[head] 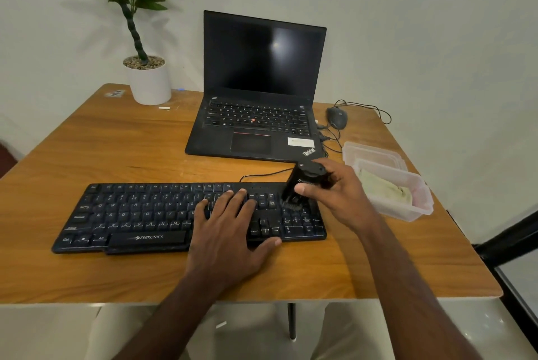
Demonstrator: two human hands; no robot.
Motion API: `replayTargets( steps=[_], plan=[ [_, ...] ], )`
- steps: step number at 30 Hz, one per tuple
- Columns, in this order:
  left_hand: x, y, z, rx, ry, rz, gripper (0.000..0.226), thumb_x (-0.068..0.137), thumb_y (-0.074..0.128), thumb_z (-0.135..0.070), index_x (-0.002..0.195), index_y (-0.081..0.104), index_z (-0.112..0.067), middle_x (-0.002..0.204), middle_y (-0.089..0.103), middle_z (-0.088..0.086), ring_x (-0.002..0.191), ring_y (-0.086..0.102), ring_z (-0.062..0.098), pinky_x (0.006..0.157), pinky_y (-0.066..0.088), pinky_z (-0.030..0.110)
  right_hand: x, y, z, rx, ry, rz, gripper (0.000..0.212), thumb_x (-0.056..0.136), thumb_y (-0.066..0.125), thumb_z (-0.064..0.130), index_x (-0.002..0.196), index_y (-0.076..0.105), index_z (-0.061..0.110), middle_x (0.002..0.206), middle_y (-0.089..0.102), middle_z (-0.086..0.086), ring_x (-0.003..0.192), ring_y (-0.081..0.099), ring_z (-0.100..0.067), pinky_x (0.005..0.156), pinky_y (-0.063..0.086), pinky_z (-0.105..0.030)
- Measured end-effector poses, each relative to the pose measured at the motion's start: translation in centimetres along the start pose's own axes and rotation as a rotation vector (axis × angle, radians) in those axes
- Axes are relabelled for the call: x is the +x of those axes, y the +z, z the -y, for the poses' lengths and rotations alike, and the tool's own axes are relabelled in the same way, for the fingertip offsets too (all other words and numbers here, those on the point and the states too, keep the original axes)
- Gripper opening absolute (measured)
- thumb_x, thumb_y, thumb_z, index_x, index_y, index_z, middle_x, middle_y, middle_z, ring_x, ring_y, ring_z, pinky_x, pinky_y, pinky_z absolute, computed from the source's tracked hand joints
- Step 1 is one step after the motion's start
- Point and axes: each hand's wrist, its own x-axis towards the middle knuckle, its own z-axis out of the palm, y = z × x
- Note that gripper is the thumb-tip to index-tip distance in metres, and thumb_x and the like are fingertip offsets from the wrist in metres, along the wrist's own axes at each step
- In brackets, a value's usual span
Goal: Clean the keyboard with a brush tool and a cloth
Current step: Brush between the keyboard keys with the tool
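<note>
While the wooden desk (pixel 122 152) carries everything here, the open laptop (pixel 256 97) with its dark screen sits at the back, well apart from the work. In front of it lies the black keyboard (pixel 139 214), lengthwise near the desk's front edge, its cable running back towards the laptop. A clear plastic tub (pixel 407 202) stands just beside the keyboard's right end, and the pale cloth (pixel 384 187) is folded inside it, untouched.

The left hand (pixel 230 231) lies flat on the keys right of centre, fingers straight and spread, pressing the board down. The right hand (pixel 340 193) has its grip clamped round the black brush tool (pixel 302 182), thumb across the body, the tool tilted with its bristles (pixel 291 206) touching the keys near the number pad.

Judging from this, brushing is under way and wiping is not yet begun. The risks: the tilted tool's hard body could scrape or lift a keycap if pressed too steeply, swept dust could land in the open tub, and the board could skid if the flat hand eases off.
</note>
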Motion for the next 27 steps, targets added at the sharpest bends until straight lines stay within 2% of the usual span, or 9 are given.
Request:
replayTargets(
  steps=[6, 9, 11, 15, 17, 23, 27],
  plan=[
    [0.0, 0.1, 0.1, 0.009, 0.005, -0.004, 0.093, 0.080, 0.025, -0.090, 0.133, 0.059, -0.022, 0.146, 0.053, 0.005, 0.136, 0.048, 0.026, 0.110, 0.033, 0.063, 0.4, 0.1, 0.3, -0.087, 0.057, 0.151, 0.026, 0.081, 0.081, 0.014, 0.106, 0.072, 0.015, 0.097, 0.073, 0.002, 0.094, 0.068, -0.018, 0.080, 0.053, -0.029],
    [0.0, 0.2, 0.1, 0.008, 0.006, -0.004, 0.092, 0.080, 0.026, -0.090, 0.133, 0.059, -0.022, 0.145, 0.054, 0.005, 0.135, 0.049, 0.026, 0.109, 0.034, 0.063, 0.0, -2.3, 0.2, -0.120, 0.091, 0.158, 0.026, 0.080, 0.082, 0.016, 0.105, 0.072, 0.017, 0.097, 0.073, -0.002, 0.090, 0.067, -0.018, 0.078, 0.052, -0.029],
    [0.1, 0.2, 0.1, 0.005, 0.006, -0.001, 0.092, 0.080, 0.025, -0.090, 0.133, 0.059, -0.022, 0.146, 0.054, 0.005, 0.135, 0.049, 0.026, 0.109, 0.035, 0.063, -0.5, -3.8, 0.1, -0.130, 0.093, 0.150, 0.028, 0.079, 0.083, 0.023, 0.105, 0.073, 0.017, 0.097, 0.072, -0.004, 0.089, 0.066, -0.024, 0.077, 0.052, -0.034],
    [0.1, 0.3, 0.1, 0.004, 0.006, -0.008, 0.093, 0.080, 0.025, -0.090, 0.134, 0.058, -0.022, 0.147, 0.053, 0.005, 0.136, 0.048, 0.026, 0.110, 0.033, 0.063, -0.9, -5.1, 0.1, -0.099, 0.079, 0.088, 0.023, 0.081, 0.080, 0.014, 0.102, 0.072, 0.010, 0.094, 0.071, -0.008, 0.089, 0.066, -0.032, 0.078, 0.054, -0.050],
    [0.1, 0.3, 0.1, 0.005, 0.007, -0.007, 0.093, 0.080, 0.025, -0.090, 0.134, 0.058, -0.022, 0.147, 0.053, 0.005, 0.136, 0.047, 0.026, 0.111, 0.032, 0.062, -1.2, -4.5, -0.1, -0.058, 0.060, 0.076, 0.020, 0.081, 0.079, 0.009, 0.100, 0.071, 0.007, 0.094, 0.070, -0.013, 0.089, 0.065, -0.036, 0.079, 0.053, -0.052],
    [0.0, 0.2, 0.1, 0.009, 0.000, -0.009, 0.093, 0.080, 0.024, -0.090, 0.134, 0.058, -0.023, 0.147, 0.053, 0.005, 0.136, 0.047, 0.025, 0.111, 0.033, 0.062, -1.2, -4.2, -0.7, -0.142, 0.059, -0.041, 0.025, 0.080, 0.082, 0.016, 0.103, 0.071, 0.015, 0.094, 0.071, -0.002, 0.090, 0.067, -0.025, 0.081, 0.054, -0.046],
    [0.0, 0.1, 0.0, 0.002, -0.002, -0.009, 0.093, 0.080, 0.024, -0.090, 0.134, 0.058, -0.023, 0.147, 0.053, 0.004, 0.136, 0.047, 0.025, 0.110, 0.033, 0.062, -1.4, -3.6, -0.4, -0.113, 0.069, -0.025, 0.025, 0.079, 0.080, 0.016, 0.102, 0.071, 0.011, 0.092, 0.070, 0.002, 0.088, 0.065, -0.020, 0.078, 0.052, -0.030]
  ],
)
